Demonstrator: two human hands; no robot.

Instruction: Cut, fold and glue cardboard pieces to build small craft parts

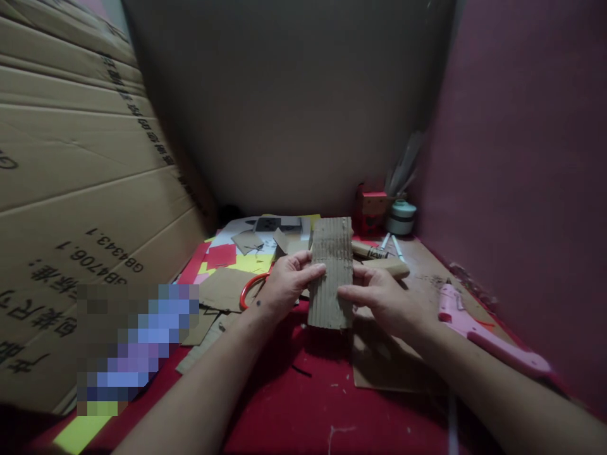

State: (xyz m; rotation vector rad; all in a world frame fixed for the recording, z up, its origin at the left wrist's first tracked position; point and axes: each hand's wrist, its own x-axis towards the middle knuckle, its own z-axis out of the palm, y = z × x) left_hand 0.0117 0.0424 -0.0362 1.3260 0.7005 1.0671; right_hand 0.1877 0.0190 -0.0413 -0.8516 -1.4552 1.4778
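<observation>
A narrow piece of corrugated cardboard (331,278) with ridges running along its length is held up in the middle of the head view. My left hand (289,281) pinches its left edge, thumb on the face. On the opposite edge my right hand (379,294) grips it the same way, thumb on the near side. Close to my left hand is an orange-red scissors handle (251,291), its blades hidden. A flat cardboard sheet (389,360) lies below my right hand. Behind that hand is a light brown cardboard roll or stick (391,268), partly covered.
A pink glue gun (493,341) lies at the right. Cardboard scraps (227,287) and coloured paper (221,255) spread over the red surface (303,392) at left. A teal jar (401,218) and a red box (372,212) stand at the back. A large carton (95,158) leans along the left.
</observation>
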